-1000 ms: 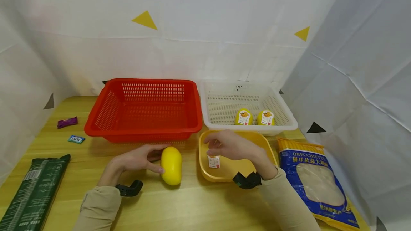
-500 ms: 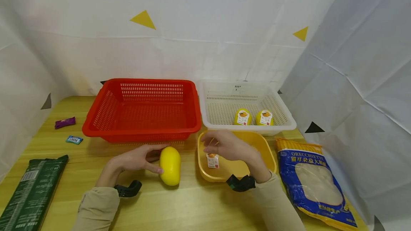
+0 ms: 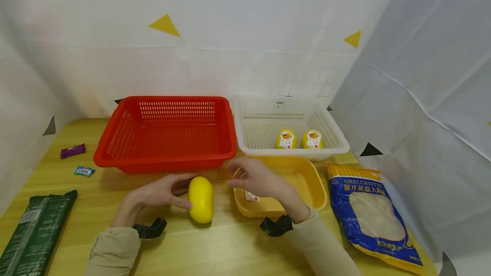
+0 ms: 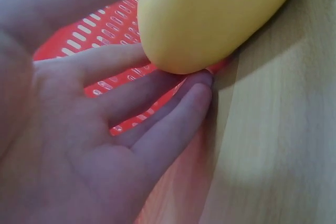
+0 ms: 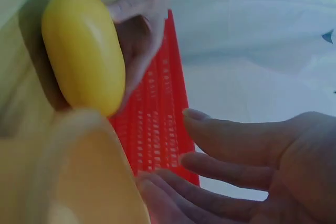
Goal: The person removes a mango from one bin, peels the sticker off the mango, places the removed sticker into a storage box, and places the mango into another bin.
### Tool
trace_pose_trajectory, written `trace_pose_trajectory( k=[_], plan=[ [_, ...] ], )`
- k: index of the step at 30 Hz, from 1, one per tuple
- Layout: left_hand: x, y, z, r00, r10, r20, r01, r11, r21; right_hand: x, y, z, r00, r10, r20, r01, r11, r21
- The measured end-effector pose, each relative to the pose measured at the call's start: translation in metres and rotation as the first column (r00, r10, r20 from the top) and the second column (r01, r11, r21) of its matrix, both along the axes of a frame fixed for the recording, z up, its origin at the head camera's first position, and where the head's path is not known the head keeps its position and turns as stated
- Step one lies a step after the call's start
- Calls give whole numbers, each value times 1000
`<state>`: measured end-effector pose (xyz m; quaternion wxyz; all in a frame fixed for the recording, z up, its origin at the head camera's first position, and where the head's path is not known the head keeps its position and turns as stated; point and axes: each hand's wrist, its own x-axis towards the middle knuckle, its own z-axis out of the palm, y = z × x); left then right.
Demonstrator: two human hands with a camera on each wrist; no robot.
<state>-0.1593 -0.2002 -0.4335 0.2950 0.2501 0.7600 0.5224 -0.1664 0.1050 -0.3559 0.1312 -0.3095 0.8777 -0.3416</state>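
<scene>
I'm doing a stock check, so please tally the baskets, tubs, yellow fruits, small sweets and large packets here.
Baskets: 2
Orange tub: 1
Mango-like yellow fruits: 3
Wrapped sweets: 2
Large packets: 2
Total: 10

Bare left hand (image 3: pixel 159 193) and right hand (image 3: pixel 258 178), wrinkly beige left sleeve (image 3: pixel 115 246) and right sleeve (image 3: pixel 320 244), plus chunky, bent black wrist gadgets (image 3: pixel 151 228); the right one (image 3: pixel 277 226) even had a greenish bit lol.
</scene>
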Motion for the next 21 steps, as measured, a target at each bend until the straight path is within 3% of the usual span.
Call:
trace_pose_trajectory(
  k=[5,14,21],
  plan=[
    [0,1,-1,1000,1,-5,-1,1000,5,10,-13,-3,999,7,-43,-6,1000,28],
    [-1,2,2,1000,-10,-12,10,1000,18,23,-35,-14,998,36,-44,-31,992,125],
    [-2,2,-1,998,-28,-58,30,999,27,36,-54,-31,995,47,-93,-19,960,279]
  ],
)
